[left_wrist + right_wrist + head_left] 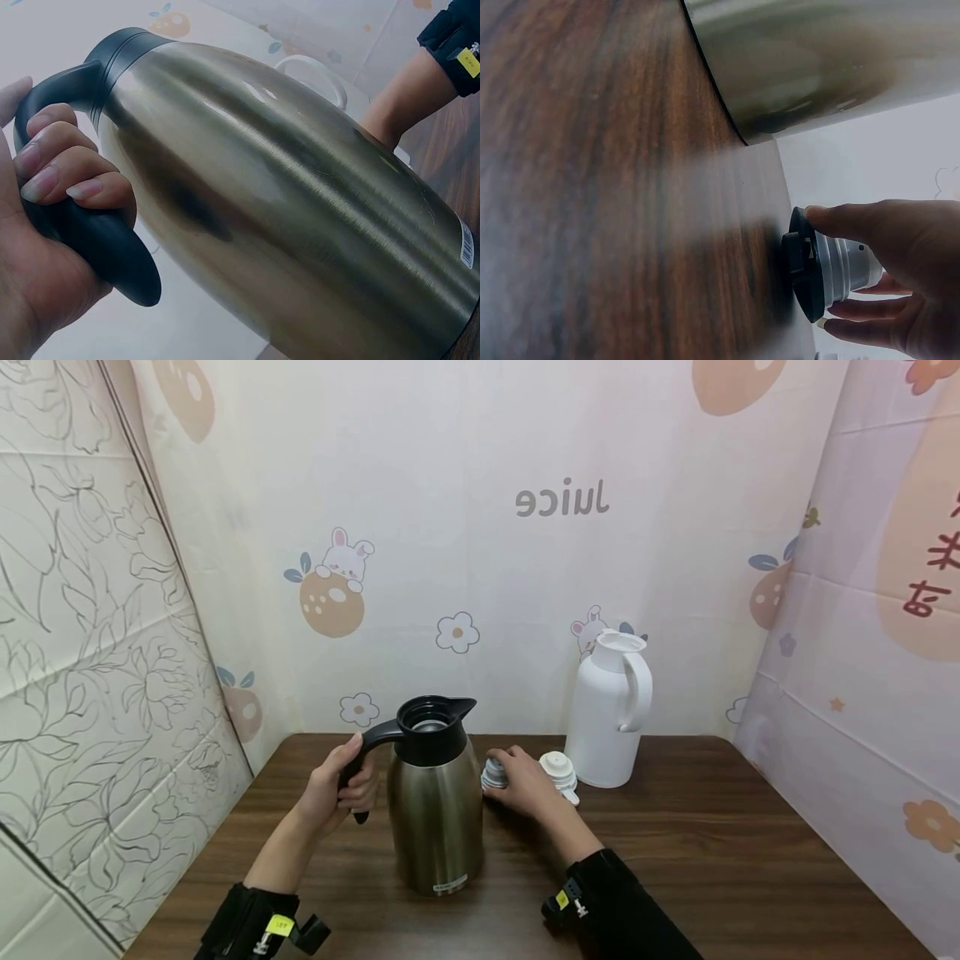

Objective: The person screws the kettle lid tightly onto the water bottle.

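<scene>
A steel vacuum jug [437,827] with a black collar and spout stands upright on the table, its mouth uncovered. My left hand [337,789] grips its black handle [90,244], fingers wrapped round it. To the right of the jug, my right hand [525,781] holds a grey stopper [492,774] between thumb and fingers. In the right wrist view, the stopper's black rim [807,262] faces the tabletop and its ribbed grey part points away from it. Whether the rim touches the wood, I cannot tell.
A white jug [600,722] with a side handle and uncovered mouth stands at the back right. Near it, just beyond my right hand, lies a white stopper [557,768]. The dark wooden table [720,852] meets printed cloth walls behind and beside it.
</scene>
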Demonstrator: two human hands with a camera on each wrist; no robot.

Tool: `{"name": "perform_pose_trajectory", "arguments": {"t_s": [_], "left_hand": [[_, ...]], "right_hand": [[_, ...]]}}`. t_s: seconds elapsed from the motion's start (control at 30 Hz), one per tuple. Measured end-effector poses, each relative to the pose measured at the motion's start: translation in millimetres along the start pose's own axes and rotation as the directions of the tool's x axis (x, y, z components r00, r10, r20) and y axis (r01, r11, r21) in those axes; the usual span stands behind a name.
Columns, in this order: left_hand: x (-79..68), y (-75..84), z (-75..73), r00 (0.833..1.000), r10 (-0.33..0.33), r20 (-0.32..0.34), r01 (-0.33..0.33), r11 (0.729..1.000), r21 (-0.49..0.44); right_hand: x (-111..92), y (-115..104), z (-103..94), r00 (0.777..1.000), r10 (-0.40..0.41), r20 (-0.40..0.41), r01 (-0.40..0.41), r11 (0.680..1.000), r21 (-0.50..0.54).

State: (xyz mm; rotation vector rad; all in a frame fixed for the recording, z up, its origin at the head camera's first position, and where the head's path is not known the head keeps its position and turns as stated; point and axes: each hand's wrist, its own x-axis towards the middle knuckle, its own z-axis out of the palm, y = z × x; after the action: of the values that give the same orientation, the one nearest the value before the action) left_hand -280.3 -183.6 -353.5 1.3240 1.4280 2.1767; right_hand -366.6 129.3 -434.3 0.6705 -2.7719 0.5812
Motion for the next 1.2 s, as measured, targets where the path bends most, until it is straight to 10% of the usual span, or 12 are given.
{"name": "perform_pose_trajectory", "arguments": {"t_s": [1.2], "left_hand": [[0.7, -1.4, -0.8, 1.000, 0.004, -0.003, -0.004, 1.000, 0.001]], "right_hand": [[-70.4, 10.3, -31.4, 0.991, -0.122, 0.060, 0.122, 0.992, 0.015]]}}
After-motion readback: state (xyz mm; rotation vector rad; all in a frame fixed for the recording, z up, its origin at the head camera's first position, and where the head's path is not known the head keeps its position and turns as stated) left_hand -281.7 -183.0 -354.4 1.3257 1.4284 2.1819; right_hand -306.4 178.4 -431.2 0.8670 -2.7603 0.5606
